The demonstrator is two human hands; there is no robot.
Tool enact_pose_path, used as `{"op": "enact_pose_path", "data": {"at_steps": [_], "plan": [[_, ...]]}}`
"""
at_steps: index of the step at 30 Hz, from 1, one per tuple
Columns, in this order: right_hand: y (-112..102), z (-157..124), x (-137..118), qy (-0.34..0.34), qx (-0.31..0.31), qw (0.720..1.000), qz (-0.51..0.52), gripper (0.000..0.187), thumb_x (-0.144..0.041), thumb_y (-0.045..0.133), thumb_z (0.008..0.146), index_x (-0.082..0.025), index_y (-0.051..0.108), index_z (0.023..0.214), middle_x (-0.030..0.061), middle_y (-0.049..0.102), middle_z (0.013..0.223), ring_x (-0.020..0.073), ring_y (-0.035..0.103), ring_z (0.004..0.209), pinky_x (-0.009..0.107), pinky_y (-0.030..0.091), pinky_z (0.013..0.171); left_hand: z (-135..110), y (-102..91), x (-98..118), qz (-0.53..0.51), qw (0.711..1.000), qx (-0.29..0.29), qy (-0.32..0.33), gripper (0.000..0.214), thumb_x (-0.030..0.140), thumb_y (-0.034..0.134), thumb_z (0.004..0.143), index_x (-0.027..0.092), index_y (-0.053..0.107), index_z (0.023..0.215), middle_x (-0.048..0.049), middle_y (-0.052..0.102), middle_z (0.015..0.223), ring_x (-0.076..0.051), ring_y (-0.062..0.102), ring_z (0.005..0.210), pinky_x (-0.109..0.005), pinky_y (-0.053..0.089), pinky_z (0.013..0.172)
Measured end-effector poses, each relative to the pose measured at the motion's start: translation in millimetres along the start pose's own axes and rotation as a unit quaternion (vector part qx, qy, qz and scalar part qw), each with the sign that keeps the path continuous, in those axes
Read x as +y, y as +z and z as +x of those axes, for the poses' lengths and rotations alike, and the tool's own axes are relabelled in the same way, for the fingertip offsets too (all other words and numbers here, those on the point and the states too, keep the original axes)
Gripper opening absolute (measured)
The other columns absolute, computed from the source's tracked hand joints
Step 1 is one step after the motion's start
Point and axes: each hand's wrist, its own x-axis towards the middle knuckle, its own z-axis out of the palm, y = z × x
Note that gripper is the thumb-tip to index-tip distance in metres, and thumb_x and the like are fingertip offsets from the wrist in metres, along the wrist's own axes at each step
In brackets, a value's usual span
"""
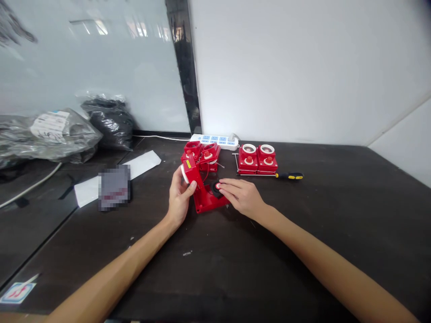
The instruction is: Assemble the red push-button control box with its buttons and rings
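My left hand (178, 199) is closed on the raised upper half of an opened red plastic device housing (191, 169), which has a white ring on its left side. Its lower half (209, 205) lies on the table, with a thin wire running between the halves. My right hand (245, 197) pinches a small round black part with a pale and red centre (216, 188), just above the lower half. Whether that part is attached there cannot be seen. Right behind stand two more red units (209, 154), tilted open, with wires showing.
Two assembled red units with white rings (257, 160) stand at the back right, by a yellow-and-black screwdriver (290, 176). A white power strip (215, 141) lies along the wall. Plastic bags (109, 121), a white strip (144, 165) and a blurred dark item (114, 186) lie left.
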Motion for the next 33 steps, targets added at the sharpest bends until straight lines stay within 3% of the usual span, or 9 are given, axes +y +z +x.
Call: {"op": "enact_pose_path", "data": {"at_steps": [6, 15, 20, 26, 29, 33], "plan": [[-0.6, 5.8, 1.6, 0.057, -0.044, 0.997, 0.030, 0.023, -0.024, 0.051, 0.098, -0.021, 0.072, 0.107, 0.0065, 0.074, 0.105, 0.0193, 0.065, 0.097, 0.037, 0.049, 0.087, -0.8, -3.9, -2.9, 0.054, 0.998, -0.022, 0.032, 0.062, 0.028, 0.072, 0.082, 0.029, 0.045, 0.138, -0.0073, 0.051, 0.142, -0.025, 0.054, 0.125, -0.040, 0.046, 0.106], [-0.7, 4.4, 6.4, -0.020, -0.063, 0.997, -0.049, 0.025, -0.017, 0.049, 0.098, -0.019, 0.072, 0.107, 0.0080, 0.073, 0.104, 0.0207, 0.060, 0.093, 0.035, 0.041, 0.077, -0.2, -2.3, -2.7, 0.077, 0.996, -0.015, 0.041, 0.064, 0.030, 0.074, 0.081, 0.028, 0.046, 0.138, -0.0077, 0.050, 0.143, -0.027, 0.053, 0.127, -0.041, 0.048, 0.104], [-3.2, 9.5, 6.1, 0.005, -0.084, 0.996, -0.025, 0.024, -0.020, 0.050, 0.098, -0.019, 0.072, 0.105, 0.0074, 0.073, 0.104, 0.0202, 0.061, 0.092, 0.035, 0.042, 0.079, 0.1, -2.2, -2.1, 0.080, 0.996, -0.018, 0.042, 0.063, 0.030, 0.074, 0.081, 0.029, 0.046, 0.137, -0.0079, 0.051, 0.143, -0.027, 0.054, 0.125, -0.042, 0.048, 0.103], [-12.5, 20.0, 5.4, 0.033, -0.159, 0.986, 0.045, 0.029, -0.017, 0.057, 0.093, -0.019, 0.066, 0.120, 0.0098, 0.066, 0.128, 0.0235, 0.058, 0.119, 0.042, 0.044, 0.095, -0.8, -2.2, -0.2, 0.087, 0.995, -0.020, 0.045, 0.063, 0.031, 0.074, 0.081, 0.028, 0.046, 0.138, -0.0083, 0.051, 0.142, -0.028, 0.053, 0.127, -0.042, 0.047, 0.104], [-12.0, 20.6, 9.0, 0.030, -0.197, 0.978, 0.065, 0.033, -0.019, 0.061, 0.091, -0.021, 0.065, 0.124, 0.0104, 0.065, 0.132, 0.0236, 0.061, 0.119, 0.045, 0.044, 0.098, -1.4, -2.4, -0.7, 0.086, 0.995, -0.015, 0.045, 0.062, 0.030, 0.073, 0.082, 0.028, 0.046, 0.138, -0.0082, 0.050, 0.143, -0.028, 0.052, 0.128, -0.042, 0.047, 0.105], [-6.8, 18.0, 12.3, 0.025, -0.198, 0.978, 0.055, 0.033, -0.019, 0.061, 0.092, -0.024, 0.066, 0.124, 0.0108, 0.065, 0.131, 0.0236, 0.062, 0.119, 0.045, 0.046, 0.096, -1.8, -2.2, -0.1, 0.090, 0.995, -0.017, 0.048, 0.062, 0.030, 0.073, 0.081, 0.028, 0.046, 0.138, -0.0087, 0.050, 0.143, -0.028, 0.052, 0.128, -0.043, 0.048, 0.104]]}}
